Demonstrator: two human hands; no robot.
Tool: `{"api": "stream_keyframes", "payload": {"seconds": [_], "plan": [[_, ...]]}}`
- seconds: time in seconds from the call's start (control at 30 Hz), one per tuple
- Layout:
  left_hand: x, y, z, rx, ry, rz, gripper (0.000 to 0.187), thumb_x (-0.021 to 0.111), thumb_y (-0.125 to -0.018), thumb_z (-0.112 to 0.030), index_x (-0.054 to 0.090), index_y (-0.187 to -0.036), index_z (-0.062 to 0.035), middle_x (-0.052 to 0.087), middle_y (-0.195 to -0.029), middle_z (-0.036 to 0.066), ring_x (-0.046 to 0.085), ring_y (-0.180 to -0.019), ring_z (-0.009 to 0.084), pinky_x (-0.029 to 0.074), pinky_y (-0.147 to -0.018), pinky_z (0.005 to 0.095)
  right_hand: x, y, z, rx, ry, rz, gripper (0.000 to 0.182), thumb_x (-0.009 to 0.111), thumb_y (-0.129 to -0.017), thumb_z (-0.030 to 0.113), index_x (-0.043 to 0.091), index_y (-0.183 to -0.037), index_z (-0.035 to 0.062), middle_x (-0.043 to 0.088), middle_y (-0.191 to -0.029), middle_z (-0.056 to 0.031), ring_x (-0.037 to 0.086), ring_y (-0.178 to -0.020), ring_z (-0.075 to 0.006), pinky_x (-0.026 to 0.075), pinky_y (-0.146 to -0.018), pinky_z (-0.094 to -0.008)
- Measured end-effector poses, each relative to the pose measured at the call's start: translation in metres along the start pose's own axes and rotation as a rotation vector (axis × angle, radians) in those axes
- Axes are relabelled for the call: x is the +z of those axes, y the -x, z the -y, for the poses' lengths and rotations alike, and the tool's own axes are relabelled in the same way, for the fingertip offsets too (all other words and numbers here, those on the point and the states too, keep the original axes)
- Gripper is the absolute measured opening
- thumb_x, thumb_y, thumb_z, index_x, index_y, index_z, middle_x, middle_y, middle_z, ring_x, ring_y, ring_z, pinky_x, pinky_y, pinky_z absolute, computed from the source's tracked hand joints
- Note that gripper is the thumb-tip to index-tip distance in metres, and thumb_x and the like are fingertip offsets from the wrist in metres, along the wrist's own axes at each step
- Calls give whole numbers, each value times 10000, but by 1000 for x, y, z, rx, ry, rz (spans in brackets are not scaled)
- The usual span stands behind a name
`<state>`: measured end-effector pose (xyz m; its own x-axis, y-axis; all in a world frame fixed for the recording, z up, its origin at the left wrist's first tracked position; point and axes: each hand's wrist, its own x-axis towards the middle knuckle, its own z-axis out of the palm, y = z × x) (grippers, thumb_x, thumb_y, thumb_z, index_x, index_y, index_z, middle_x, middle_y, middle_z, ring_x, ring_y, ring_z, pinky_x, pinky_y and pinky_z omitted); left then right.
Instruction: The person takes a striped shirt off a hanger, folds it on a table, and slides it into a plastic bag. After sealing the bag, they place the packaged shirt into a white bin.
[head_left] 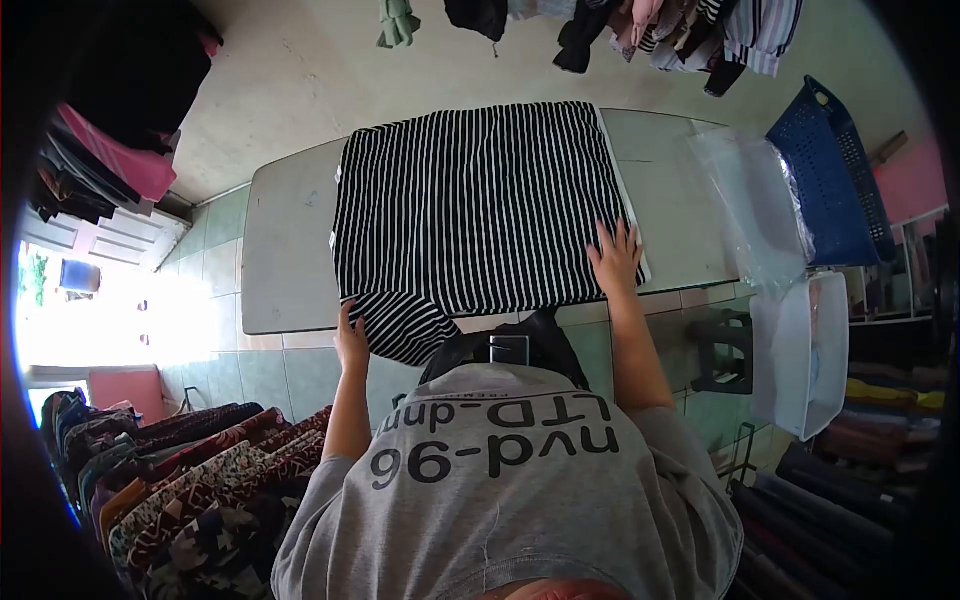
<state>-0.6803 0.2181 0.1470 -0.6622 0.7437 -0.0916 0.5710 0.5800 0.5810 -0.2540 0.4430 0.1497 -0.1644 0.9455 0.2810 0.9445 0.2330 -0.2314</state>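
Observation:
A black-and-white striped cloth [480,210] lies spread over the table, its stripes running away from me. Small white tags show along its left edge, and a white strip runs down its right edge. At the near left corner, my left hand [352,342] has its fingers closed on the cloth's edge; beside it a flap hangs over the table's front with its stripes slanting. My right hand [617,262] rests flat near the right edge of the cloth, fingers spread, holding nothing.
The pale table [290,220] reaches past the cloth on both sides. Clear plastic bags [745,190] lie at its right end, by a blue basket [825,170] and a white bin [800,360]. A dark stool [722,350] stands below. Clothes hang around the room.

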Motion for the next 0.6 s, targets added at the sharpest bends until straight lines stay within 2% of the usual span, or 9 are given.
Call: {"api": "stream_keyframes", "payload": {"seconds": [0.1, 0.2, 0.27, 0.3, 0.37, 0.4, 0.47, 0.57, 0.6], "plan": [[-7, 15, 16, -32, 6, 19, 403, 569, -820, -103, 432, -1185, -209, 600, -986, 217, 563, -915, 424, 446, -740, 477, 9, 23, -13, 43, 49, 90, 506, 559, -828, 367, 412, -1304, 281, 297, -1417, -114, 211, -1320, -362, 159, -1034, -578], [-11, 32, 15, -113, 40, 68, 367, 588, -799, -101, 459, -1129, -198, 603, -942, 202, 570, -887, 402, 448, -723, 461, 6, 34, -22, 13, 77, 79, 506, 560, -826, 368, 415, -1303, 276, 305, -1412, -112, 218, -1316, -368, 166, -1032, -577], [-10, 32, 21, 89, -130, -44, 310, 575, -798, -94, 493, -1091, -151, 577, -948, 176, 554, -915, 359, 442, -741, 421, 5, 37, -27, -1, 76, 77, 505, 561, -824, 376, 423, -1298, 272, 310, -1410, -113, 228, -1311, -373, 178, -1023, -586], [-10, 29, 23, 85, -128, -43, 310, 575, -798, -94, 493, -1091, -151, 577, -948, 176, 554, -915, 359, 442, -741, 421, 6, 38, -29, -1, 55, 74, 486, 559, -825, 374, 441, -1283, 262, 322, -1401, -119, 239, -1304, -375, 181, -1017, -593], [-12, 12, 20, 108, -57, -253, 248, 550, -812, -121, 516, -1056, -89, 549, -951, 148, 537, -936, 315, 432, -765, 396, 3, 34, -28, 3, 37, 75, 467, 558, -827, 372, 458, -1267, 252, 333, -1393, -124, 250, -1298, -376, 184, -1010, -600], [-13, -1, 19, 107, -57, -248, 248, 550, -812, -121, 516, -1056, -89, 549, -951, 148, 537, -936, 315, 432, -765, 396, 2, 30, -26, 54, 10, 95, 444, 558, -828, 364, 477, -1245, 233, 356, -1373, -129, 267, -1284, -387, 192, -1001, -607], [-11, -35, 11, 53, 159, -371, 244, 527, -848, -190, 515, -1043, -45, 554, -983, 156, 555, -904, 306, 433, -760, 398, 2, 17, -23, 107, -11, 118, 423, 558, -830, 357, 496, -1223, 213, 380, -1354, -135, 283, -1270, -398, 200, -992, -613], [-6, -83, -20, 67, 191, -356, 297, 490, -880, -273, 502, -1061, -39, 566, -1007, 167, 566, -898, 315, 436, -756, 401, 0, -13, -5, 14, -72, -95, 394, 558, -834, 331, 511, -1191, 172, 429, -1297, -152, 307, -1238, -431, 230, -956, -639], [-3, -97, -33, -17, 170, -303, 317, 475, -889, -296, 484, -1096, -56, 572, -1010, 176, 569, -897, 319, 440, -755, 405, -5, -25, 6, -26, -66, -88, 409, 559, -833, 330, 499, -1208, 177, 409, -1313, -158, 294, -1246, -429, 230, -950, -647]]}}
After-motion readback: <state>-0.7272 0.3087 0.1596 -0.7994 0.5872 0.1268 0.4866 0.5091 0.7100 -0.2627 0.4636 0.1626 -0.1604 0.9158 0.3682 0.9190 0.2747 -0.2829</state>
